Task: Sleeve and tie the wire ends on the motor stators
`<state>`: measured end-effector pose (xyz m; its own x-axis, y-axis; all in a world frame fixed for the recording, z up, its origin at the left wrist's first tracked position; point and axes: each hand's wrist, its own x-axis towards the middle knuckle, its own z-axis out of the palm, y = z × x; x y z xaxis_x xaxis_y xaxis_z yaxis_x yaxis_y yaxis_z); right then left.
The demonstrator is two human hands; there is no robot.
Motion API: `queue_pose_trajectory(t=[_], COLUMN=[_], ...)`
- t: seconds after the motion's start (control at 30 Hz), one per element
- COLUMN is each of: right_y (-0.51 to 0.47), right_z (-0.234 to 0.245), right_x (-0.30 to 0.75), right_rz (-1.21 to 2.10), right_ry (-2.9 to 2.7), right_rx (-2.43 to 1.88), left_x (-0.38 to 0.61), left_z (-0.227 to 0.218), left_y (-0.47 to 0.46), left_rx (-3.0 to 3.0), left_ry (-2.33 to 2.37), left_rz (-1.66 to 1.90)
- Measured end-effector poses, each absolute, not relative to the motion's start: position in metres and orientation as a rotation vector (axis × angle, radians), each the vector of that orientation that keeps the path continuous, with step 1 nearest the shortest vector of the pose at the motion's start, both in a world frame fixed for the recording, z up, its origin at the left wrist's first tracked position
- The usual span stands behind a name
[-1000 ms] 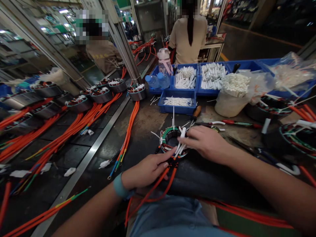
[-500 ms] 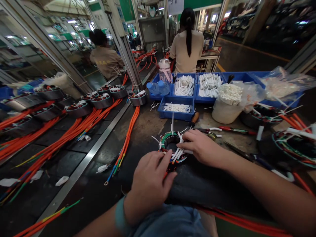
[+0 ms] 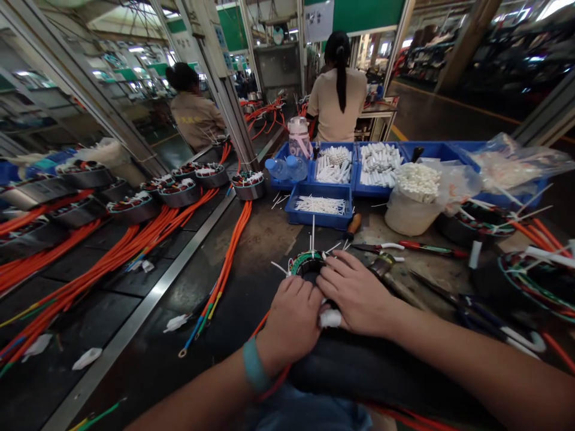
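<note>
One dark workbench (image 3: pixel 251 239). Beyond the hands sit one small blue tray (image 3: pixel 320 222) and two plastic bottles (image 3: pixel 277 167). One wound stator ring (image 3: pixel 305 262) lies under both hands, the left hand (image 3: pixel 291 320) curled and the right hand (image 3: pixel 357 293) flatter. One white sleeve bundle (image 3: pixel 330 318) shows between them. Which hand grips it is unclear.

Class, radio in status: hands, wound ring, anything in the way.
Left hand, right hand resting on wound ring. White sleeve end between them. Red-handled tool close right, apart.

our arms bare all the way up, left hand (image 3: pixel 291 320) and right hand (image 3: pixel 359 296) bare too, a teal band (image 3: pixel 254 366) snug round our left wrist, bit of our blue-grey clothing (image 3: pixel 314 413) down at the bottom edge
</note>
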<state>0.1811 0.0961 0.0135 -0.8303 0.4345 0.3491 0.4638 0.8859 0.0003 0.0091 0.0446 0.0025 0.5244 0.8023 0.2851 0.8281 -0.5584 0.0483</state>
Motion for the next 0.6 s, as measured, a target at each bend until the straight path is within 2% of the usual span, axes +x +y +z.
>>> queue_pose_trajectory(t=[0.17,0.4,0.6], right_y=[0.124,0.112,0.157], right_z=[-0.013,0.003,0.057], right_x=[0.175,0.174,0.269], right_rz=[-0.096,-0.108,-0.188], right_ry=[-2.554,-2.544,-2.006], right_rx=[-0.452,-0.66,-1.337], left_x=[0.0,0.003,0.004], left_z=[-0.002,-0.003,-0.003], left_y=[0.062,0.06,0.064], left_rx=[-2.79,-2.664,-2.721], left_ry=[-1.183,-1.217,-1.301], left_rz=[-0.531,-0.784,-0.729])
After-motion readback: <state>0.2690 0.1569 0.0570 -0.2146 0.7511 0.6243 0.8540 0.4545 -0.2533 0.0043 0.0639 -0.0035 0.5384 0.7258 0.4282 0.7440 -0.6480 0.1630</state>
